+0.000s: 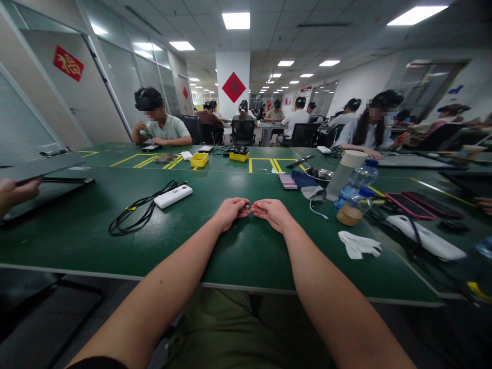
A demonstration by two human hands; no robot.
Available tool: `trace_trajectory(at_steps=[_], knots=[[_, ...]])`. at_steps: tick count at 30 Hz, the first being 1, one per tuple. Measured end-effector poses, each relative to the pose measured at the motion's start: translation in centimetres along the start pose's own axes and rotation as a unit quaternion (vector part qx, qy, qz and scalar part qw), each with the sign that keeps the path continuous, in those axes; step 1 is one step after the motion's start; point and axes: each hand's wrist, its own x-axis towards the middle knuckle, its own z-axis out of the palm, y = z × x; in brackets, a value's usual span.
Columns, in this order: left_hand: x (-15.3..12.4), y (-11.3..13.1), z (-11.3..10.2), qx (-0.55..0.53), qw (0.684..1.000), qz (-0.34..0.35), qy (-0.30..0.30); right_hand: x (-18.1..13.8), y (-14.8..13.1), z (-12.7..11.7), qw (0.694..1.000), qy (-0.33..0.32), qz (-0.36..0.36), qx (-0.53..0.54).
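Two tiny pieces pinched fingertip to fingertip over the counter (246, 264), easy to drop.
The left hand (232, 212) is closed narrowly on a small silvery piece (247, 207), the right hand (271, 212) on a small red piece (254, 206), close together in the near middle. A loosened pinch or a knock between fingertips could send either down, perhaps rolling off the near edge. The silvery one looks shiny, the red one bright; fingers cover much of both, so their shapes cannot be told. Farther off, a white power bank (173, 196) lies left and a yellow tray (199, 160) sits beyond.
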Motion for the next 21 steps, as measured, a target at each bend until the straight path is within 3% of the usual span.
trace_trajectory(at_steps=[21], knots=[[0.31, -0.3, -0.42, -0.035, 0.999, 0.007, -0.025, -0.29, -0.15, 0.32, 1.0, 0.002, -0.017, -0.009]])
